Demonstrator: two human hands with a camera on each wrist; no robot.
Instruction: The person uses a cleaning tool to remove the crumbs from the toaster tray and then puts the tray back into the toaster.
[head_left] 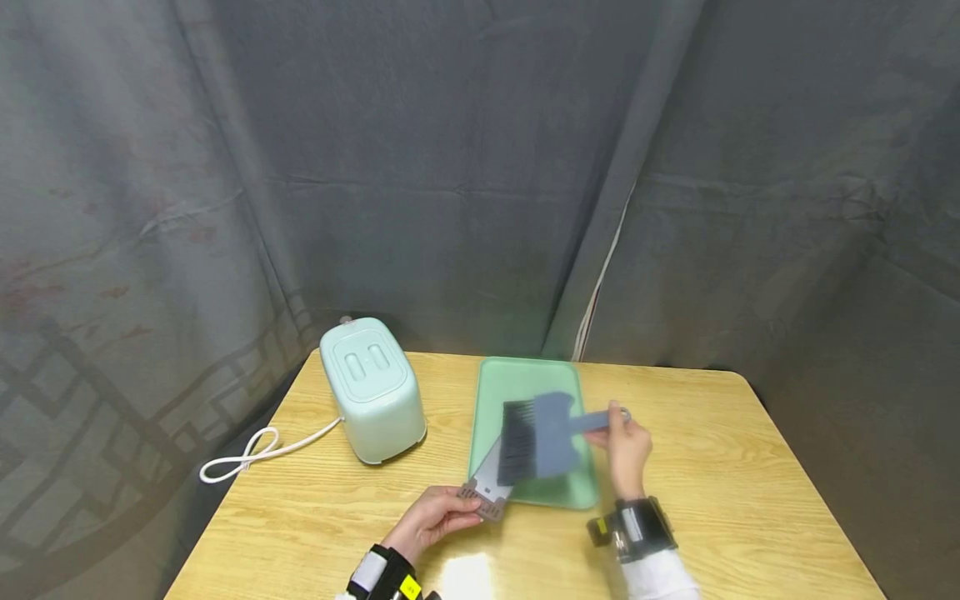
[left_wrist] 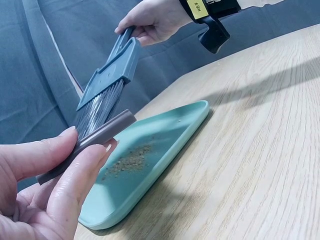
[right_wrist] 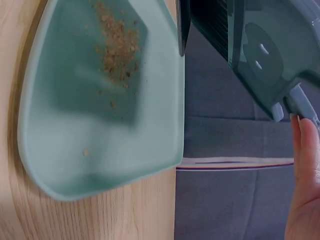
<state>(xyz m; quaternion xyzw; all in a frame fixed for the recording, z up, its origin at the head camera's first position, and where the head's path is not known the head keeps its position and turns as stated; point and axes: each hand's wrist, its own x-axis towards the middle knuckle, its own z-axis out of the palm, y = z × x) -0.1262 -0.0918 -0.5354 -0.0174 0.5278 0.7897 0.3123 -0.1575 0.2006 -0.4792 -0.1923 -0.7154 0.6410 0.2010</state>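
Observation:
My left hand (head_left: 435,518) pinches the end of a flat grey crumb tray (head_left: 491,483) between thumb and fingers. It tilts above a light green tray (head_left: 590,497). In my right hand (head_left: 628,450) is the handle of a wide blue-grey brush (head_left: 555,435), slightly blurred. The brush's dark bristles (left_wrist: 102,107) reach over the crumb tray; whether they touch it is hard to tell. Brown crumbs (right_wrist: 119,50) lie scattered in the green tray, below both hands. The left wrist view shows the crumb tray's brownish-grey edge (left_wrist: 95,142) between the fingers.
A pale mint toaster (head_left: 375,400) stands on the left of the wooden table (head_left: 720,483), its two slots covered by a lid-like top. Its white cord (head_left: 277,450) loops over the left table edge. Grey curtains (head_left: 450,183) hang behind.

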